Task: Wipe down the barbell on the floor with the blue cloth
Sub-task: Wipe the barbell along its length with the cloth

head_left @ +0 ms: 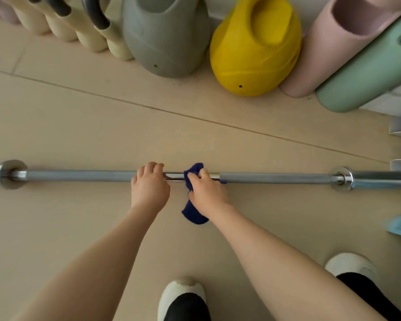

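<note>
Bare floor [83,126] lies open beyond the barbell [276,177]; soft kettlebells [252,56] block the far edge.

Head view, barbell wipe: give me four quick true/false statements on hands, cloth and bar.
1. The right hand presses the blue cloth onto the barbell. True.
2. The left hand holds the cloth. False: it grips the bare bar, beside the cloth.
3. The cloth sits at the bar's far right collar. False: it is near mid-shaft.
4. A yellow container stands beyond the bar. True.
</note>
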Demonstrator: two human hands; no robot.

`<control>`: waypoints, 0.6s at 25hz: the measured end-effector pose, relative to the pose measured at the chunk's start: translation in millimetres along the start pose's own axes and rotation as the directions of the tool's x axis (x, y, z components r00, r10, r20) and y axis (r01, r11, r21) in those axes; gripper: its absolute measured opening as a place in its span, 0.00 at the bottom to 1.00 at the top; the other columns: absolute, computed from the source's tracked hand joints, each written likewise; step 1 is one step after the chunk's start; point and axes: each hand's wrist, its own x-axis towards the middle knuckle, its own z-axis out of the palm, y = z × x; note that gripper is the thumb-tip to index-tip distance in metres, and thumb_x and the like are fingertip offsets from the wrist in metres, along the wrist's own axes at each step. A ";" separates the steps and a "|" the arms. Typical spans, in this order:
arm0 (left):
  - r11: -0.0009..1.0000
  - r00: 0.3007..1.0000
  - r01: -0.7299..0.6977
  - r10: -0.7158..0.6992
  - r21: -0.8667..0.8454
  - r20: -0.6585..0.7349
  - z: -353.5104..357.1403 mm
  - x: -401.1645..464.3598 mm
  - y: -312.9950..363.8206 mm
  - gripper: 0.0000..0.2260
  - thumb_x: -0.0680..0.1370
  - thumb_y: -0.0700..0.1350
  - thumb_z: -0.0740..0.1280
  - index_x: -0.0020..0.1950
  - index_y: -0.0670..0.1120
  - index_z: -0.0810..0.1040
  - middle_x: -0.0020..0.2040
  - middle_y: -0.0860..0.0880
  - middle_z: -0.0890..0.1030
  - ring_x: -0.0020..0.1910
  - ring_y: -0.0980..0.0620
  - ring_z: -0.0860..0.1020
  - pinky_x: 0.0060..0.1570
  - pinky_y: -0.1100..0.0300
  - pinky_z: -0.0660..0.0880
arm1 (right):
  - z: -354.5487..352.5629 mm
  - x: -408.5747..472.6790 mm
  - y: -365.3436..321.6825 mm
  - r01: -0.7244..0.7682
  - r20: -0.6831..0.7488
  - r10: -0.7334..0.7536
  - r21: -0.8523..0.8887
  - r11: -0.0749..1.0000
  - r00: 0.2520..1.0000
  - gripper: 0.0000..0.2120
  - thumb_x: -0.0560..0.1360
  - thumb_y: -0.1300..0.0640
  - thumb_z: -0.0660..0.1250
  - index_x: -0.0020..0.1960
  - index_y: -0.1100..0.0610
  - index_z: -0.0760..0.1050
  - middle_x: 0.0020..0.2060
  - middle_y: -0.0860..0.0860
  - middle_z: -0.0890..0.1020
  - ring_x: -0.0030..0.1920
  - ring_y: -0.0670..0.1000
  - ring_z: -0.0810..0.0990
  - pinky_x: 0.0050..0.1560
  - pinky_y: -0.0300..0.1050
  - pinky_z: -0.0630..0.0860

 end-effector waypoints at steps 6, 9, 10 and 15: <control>1.000 0.998 0.011 -0.010 -0.021 0.061 -9.0 -10.8 -27.4 0.20 0.75 0.35 0.57 0.68 0.41 0.65 0.70 0.44 0.66 0.65 0.42 0.65 0.63 0.53 0.64 | -25.5 -5.7 36.4 -0.369 -0.059 0.365 -0.089 0.925 0.929 0.13 0.77 0.58 0.56 0.60 0.54 0.70 0.50 0.55 0.70 0.52 0.62 0.77 0.44 0.49 0.70; 0.996 0.994 -0.086 0.086 0.002 0.066 -7.1 -13.1 -39.0 0.23 0.76 0.32 0.55 0.71 0.39 0.63 0.75 0.44 0.59 0.70 0.43 0.62 0.70 0.56 0.56 | -20.2 -5.1 23.2 -0.381 -0.011 0.382 -0.083 0.921 0.924 0.14 0.77 0.61 0.56 0.62 0.57 0.69 0.59 0.58 0.69 0.54 0.62 0.75 0.46 0.49 0.70; 0.996 0.992 -0.091 0.091 -0.004 0.093 -7.6 -14.4 -43.1 0.24 0.76 0.32 0.53 0.73 0.39 0.59 0.77 0.46 0.55 0.73 0.44 0.58 0.72 0.56 0.54 | -15.5 1.3 9.6 -0.341 0.028 0.342 -0.038 0.939 0.939 0.14 0.76 0.62 0.55 0.61 0.58 0.69 0.59 0.58 0.68 0.54 0.62 0.75 0.46 0.48 0.69; 0.997 0.947 -0.048 0.027 0.057 0.321 -12.8 -17.3 -38.6 0.28 0.78 0.35 0.52 0.76 0.42 0.46 0.78 0.47 0.42 0.77 0.50 0.44 0.74 0.55 0.51 | -14.1 20.9 -28.7 0.079 0.216 -0.077 -0.001 0.997 0.973 0.16 0.77 0.59 0.56 0.62 0.46 0.71 0.54 0.54 0.68 0.51 0.58 0.74 0.45 0.48 0.69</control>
